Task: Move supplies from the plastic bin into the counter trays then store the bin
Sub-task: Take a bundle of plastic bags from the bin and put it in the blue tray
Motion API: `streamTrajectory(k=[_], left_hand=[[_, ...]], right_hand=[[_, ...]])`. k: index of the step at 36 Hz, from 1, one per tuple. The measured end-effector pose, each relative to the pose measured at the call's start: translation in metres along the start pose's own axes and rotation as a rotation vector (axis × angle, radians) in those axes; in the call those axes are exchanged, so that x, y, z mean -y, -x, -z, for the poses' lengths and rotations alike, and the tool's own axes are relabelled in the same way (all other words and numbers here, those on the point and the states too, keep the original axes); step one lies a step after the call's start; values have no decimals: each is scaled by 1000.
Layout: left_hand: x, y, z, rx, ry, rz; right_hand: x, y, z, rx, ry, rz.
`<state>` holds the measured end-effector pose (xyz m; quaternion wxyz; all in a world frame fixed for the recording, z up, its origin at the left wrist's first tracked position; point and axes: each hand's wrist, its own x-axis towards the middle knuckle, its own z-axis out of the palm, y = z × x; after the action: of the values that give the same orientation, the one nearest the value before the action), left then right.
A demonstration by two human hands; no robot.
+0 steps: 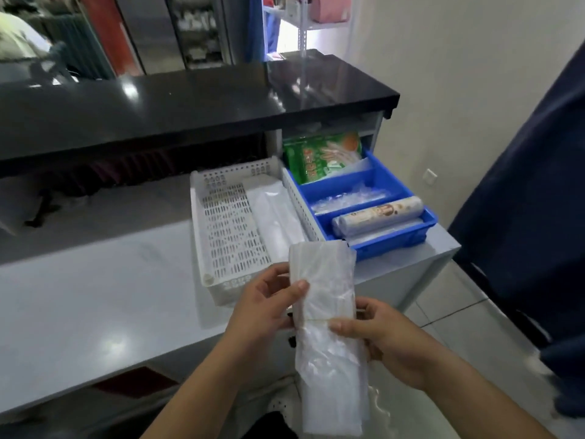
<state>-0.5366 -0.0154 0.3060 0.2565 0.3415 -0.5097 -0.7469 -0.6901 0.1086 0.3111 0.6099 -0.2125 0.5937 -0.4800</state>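
Right now both hands are holding up a banded bundle of clear plastic bags (327, 315) over the near edge of the grey counter (95, 299). The left hand (262, 307) is pinching the bundle's left edge, thumb laid across the front, while the right hand (380, 335) is gripping it from four o'clock, fingers curling round at the thin rubber band crossing its middle. To my eye the bundle is looking light, soft and slippery; it is sagging below the grip, so I would be taking hold at the band, where the layers are bound tight and less likely to slide apart.

Just beyond, at twelve o'clock, the white perforated tray (232, 236) is sitting on the counter, with another flat pack of clear bags (275, 213) lying along its right side. Touching it at one o'clock, the blue divided tray (392, 240) is holding a printed roll (378, 213) in front, crinkled film in the middle section and a green packet (321, 156) at the back. Farther off, the black countertop ledge (196, 103) is running across at eleven o'clock. I cannot tell where the plastic bin is.
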Motion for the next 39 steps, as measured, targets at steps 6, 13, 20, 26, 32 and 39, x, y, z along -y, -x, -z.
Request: streamTrajectory(k=[6,13,20,26,32,39], left_hand=[[-38,-68,6,59,22,-99],[-52,-155,7,-12,64,-71],[-1,-203,-6,-132,-371,105],[16,-214,-26,-180,-459,143],[17,-218,-44,-322,-477,184],[16,-210,-64,-429,-569,226]], right_hand=[[69,-46,9,-97,109,89],[149,-77,52,-162,225,258],[224,-107,117,-314,555,494],[245,-191,155,-383,1386,684],[210,-278,168,-93,1948,724],[176,-332,187,24,1978,792]])
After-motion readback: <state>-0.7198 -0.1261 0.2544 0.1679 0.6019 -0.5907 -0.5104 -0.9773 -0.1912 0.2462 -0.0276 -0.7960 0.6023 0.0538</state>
